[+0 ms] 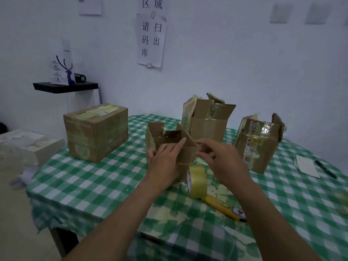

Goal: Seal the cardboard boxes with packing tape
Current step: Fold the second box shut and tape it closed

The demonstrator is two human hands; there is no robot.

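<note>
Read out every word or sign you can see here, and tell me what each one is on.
"区域": upper paper on the wall.
"请扫码出库": lower paper on the wall.
"MORT", faint, rest unclear: closed box, left.
Too blurred: right box labels, deer card, yellow knife label.

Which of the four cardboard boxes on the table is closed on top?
The large box at the far left: its top flaps lie flat and shut. The small box, tall box and right box have flaps standing up.
</note>
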